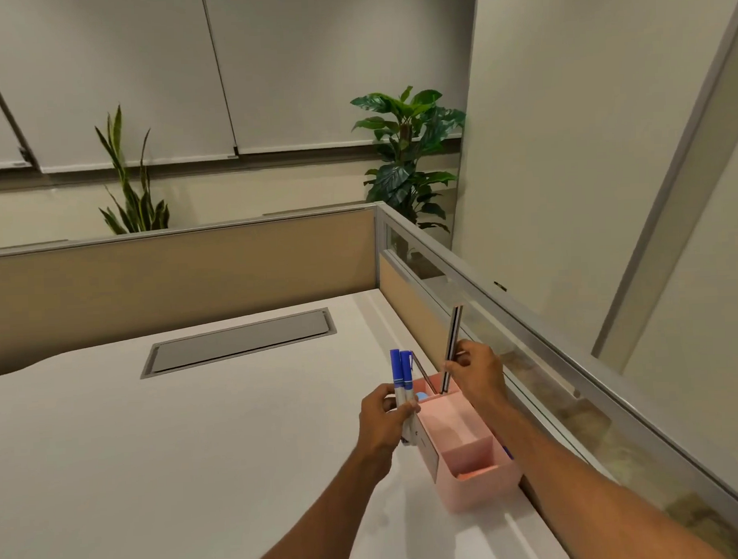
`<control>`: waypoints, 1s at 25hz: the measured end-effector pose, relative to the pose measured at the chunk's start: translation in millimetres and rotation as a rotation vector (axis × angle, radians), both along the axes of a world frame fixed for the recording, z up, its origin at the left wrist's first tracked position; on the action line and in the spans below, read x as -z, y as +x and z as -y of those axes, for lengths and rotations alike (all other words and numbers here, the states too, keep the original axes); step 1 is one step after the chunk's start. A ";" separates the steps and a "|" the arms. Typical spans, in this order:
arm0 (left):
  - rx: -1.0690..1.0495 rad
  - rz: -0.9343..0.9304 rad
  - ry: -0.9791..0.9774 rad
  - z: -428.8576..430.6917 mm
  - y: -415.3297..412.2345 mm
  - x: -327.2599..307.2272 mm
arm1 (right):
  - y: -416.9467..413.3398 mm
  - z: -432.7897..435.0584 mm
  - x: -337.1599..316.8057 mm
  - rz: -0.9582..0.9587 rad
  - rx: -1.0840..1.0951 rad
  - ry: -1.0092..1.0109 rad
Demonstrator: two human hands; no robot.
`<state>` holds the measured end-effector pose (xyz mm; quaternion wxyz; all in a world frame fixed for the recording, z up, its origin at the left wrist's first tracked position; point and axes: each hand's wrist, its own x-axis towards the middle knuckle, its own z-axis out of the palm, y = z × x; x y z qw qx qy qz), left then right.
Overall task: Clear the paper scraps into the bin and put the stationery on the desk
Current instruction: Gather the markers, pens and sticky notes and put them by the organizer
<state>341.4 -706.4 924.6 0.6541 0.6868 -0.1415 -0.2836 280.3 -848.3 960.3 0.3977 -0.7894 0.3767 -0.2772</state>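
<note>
Two hands worked low in the frame: left hand [388, 418] gripped blue markers [401, 376], right hand [479, 369] pinched a dark ruler [453, 343] upright, apparently feeding the pink organiser [470, 464] on the worktop [156, 454].

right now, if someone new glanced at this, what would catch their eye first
Most likely the pink desk organizer at the right edge of the white desk, with both hands working at its far end. The left hand holds two blue-capped markers upright beside it, while the right hand has a grip on a thin dark ruler-like strip standing in the far compartment. Behind the partition, two green plants stand out against the pale wall.
</note>
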 end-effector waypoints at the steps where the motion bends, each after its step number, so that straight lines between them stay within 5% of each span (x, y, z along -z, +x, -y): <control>1: -0.001 -0.001 0.001 3.2 3.8 2.3 | 7.1 7.8 0.9 -0.006 0.001 -0.010; 18: 0.050 -0.080 0.043 11.6 21.3 41.3 | 54.9 43.3 57.8 -0.478 -0.173 -0.075; 25: 0.123 -0.082 0.055 10.8 11.4 36.5 | 41.8 35.8 21.6 -0.317 -0.136 -0.055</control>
